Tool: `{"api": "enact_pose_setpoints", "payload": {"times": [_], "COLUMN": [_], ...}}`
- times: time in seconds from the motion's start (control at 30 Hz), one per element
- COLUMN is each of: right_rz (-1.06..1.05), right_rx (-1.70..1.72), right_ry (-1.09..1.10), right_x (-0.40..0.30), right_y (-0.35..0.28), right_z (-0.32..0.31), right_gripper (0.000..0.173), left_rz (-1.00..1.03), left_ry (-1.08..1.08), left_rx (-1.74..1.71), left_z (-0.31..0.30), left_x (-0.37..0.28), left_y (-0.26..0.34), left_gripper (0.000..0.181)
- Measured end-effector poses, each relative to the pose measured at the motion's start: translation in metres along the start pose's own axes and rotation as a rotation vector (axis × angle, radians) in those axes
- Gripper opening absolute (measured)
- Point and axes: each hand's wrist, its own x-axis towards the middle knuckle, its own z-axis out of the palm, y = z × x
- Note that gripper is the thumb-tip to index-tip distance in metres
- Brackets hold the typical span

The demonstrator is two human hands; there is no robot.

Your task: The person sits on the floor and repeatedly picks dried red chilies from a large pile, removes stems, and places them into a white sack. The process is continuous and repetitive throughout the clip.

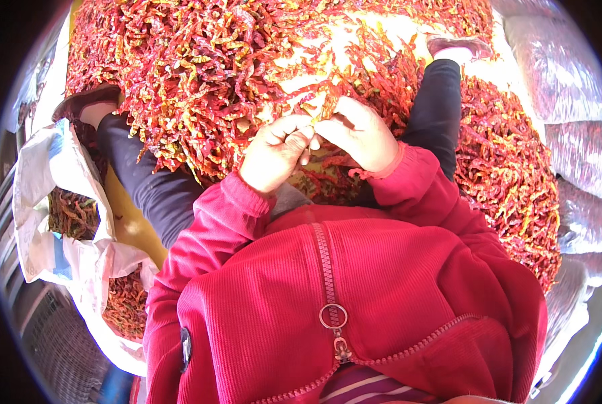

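A large heap of red and orange dried chili peppers (200, 65) spreads in front of me and between my outstretched legs. My left hand (276, 151) and my right hand (364, 134) meet over its near edge, fingertips almost touching. Hands are seen from above, with the left one at picture left. Between the fingertips is a small chili pepper (311, 121), pinched by both hands; its outline is blurred by glare. Some loose chilies (331, 177) lie just below the hands.
At the left stands an open white woven sack (58, 202) with chilies inside. More chilies (508, 187) are piled beyond my right leg (437, 111). Filled clear plastic bags (568, 76) line the right side. Yellow sheeting (129, 222) shows beside my left leg (144, 171).
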Motion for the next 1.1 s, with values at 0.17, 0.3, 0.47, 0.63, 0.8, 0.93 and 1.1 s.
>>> {"api": "enact_pose_setpoints", "payload": {"times": [0.17, 0.3, 0.47, 0.63, 0.8, 0.93, 1.1], "right_rz": [-0.042, 0.011, -0.084, -0.152, -0.264, -0.396, -0.471], "right_rx": [0.217, 0.274, -0.059, -0.352, -0.488, -0.535, -0.571], "right_ry": [-0.035, -0.099, -0.061, -0.071, -0.045, -0.054, -0.099], "right_x": [-0.002, -0.009, -0.001, 0.003, 0.01, 0.013, 0.008], "right_y": [0.021, 0.024, 0.023, 0.014, 0.018, 0.013, 0.012], "right_z": [-0.003, -0.005, -0.008, -0.012, -0.013, -0.009, -0.004], "right_gripper": [0.013, 0.01, 0.006, 0.01, 0.011, 0.009, 0.008], "left_rz": [0.2, 0.587, 0.206, -0.326, -0.399, -0.374, -0.361], "left_ry": [-0.073, -0.183, -0.334, -0.12, -0.142, -0.123, -0.123], "left_rx": [0.405, 0.762, 0.404, -0.401, -0.59, -0.704, -0.723], "left_z": [0.001, -0.001, 0.004, -0.023, -0.038, -0.043, -0.038], "left_x": [-0.003, -0.002, -0.014, -0.009, -0.003, -0.006, -0.01], "left_y": [0.001, -0.012, -0.013, -0.02, -0.029, -0.032, -0.02], "left_gripper": [0.016, 0.012, 0.014, 0.03, 0.027, 0.028, 0.024]}}
